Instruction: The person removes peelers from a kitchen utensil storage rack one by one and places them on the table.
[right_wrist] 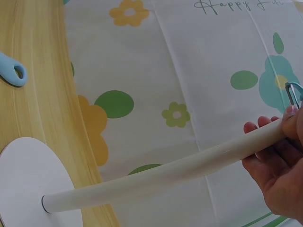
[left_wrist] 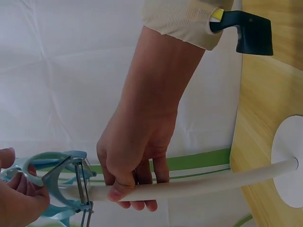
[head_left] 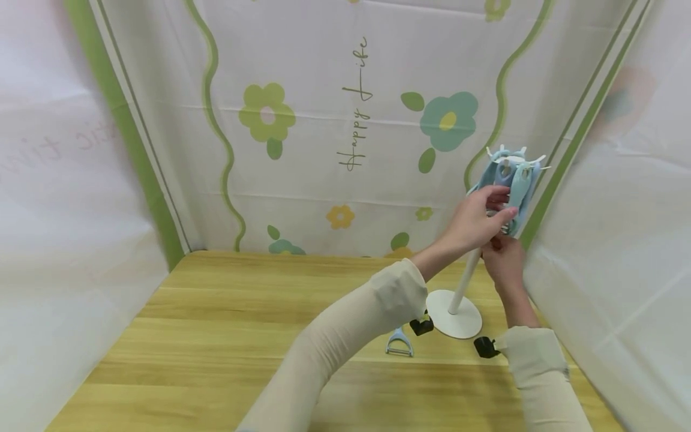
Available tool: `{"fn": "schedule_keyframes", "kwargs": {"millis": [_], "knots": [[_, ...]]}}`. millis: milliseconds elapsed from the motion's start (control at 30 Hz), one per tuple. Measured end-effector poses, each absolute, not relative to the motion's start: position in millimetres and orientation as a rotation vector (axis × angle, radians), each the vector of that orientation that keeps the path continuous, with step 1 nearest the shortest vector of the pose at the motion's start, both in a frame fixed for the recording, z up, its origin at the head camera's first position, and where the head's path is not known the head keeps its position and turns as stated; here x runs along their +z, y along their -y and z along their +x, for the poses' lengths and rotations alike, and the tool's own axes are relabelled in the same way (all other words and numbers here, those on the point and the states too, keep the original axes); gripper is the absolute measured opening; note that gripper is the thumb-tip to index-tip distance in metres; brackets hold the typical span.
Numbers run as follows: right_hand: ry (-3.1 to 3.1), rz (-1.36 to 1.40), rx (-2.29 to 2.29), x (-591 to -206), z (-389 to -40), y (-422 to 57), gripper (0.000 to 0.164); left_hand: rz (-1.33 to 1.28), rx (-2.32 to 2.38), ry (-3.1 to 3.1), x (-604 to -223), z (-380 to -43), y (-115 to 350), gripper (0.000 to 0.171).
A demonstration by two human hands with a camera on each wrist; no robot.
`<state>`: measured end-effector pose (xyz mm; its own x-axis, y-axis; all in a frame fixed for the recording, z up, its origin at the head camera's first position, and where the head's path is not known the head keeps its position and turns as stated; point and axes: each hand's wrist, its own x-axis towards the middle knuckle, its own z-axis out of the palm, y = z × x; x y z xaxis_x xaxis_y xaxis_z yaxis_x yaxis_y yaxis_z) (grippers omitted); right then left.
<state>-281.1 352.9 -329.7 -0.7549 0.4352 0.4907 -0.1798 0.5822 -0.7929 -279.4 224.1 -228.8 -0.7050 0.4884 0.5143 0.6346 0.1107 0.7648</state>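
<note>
While your right hand [head_left: 503, 261] is gripping the white pole [head_left: 465, 279], your left hand [head_left: 477, 217] is pinching a hanging peeler [head_left: 520, 191]. Another peeler [head_left: 399, 344] is lying on the worktop [head_left: 232, 318].

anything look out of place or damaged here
One light-blue plastic peeler lies loose on the wooden table, apart from the pale-blue peelers hanging on the white round-based stand. No spill or damage shows.

We note: smooth, plastic-looking stand pole [right_wrist: 165, 172]; matt plastic peelers [head_left: 520, 191] with shiny metal blades [left_wrist: 81, 182]; smooth wood-grained tabletop [head_left: 243, 342]; creased, cloth-like backdrop [head_left: 308, 174].
</note>
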Motion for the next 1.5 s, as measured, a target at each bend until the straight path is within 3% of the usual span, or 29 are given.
{"fn": "schedule_keyframes", "kwargs": {"millis": [400, 667, 967, 1500], "knots": [[2.128, -0.166, 1.166, -332.3, -282.3, -351.2, 0.014, -1.102, -1.516, 2.339, -212.5, -276.8, -227.2, 0.029], [2.192, -0.177, 1.147, -333.0, -282.6, -352.1, 0.027, -1.090, -1.609, 2.344, -204.1, -271.5, -224.5, 0.023], [2.074, -0.077, 1.251, -334.2, -284.7, -352.3, 0.015, -1.097, -1.595, 2.328, -202.0, -266.3, -219.6, 0.019], [2.040, -0.155, 1.284, -331.8, -287.1, -353.0, 0.005, -1.246, -1.585, 2.287, -209.0, -270.0, -204.4, 0.013]]}}
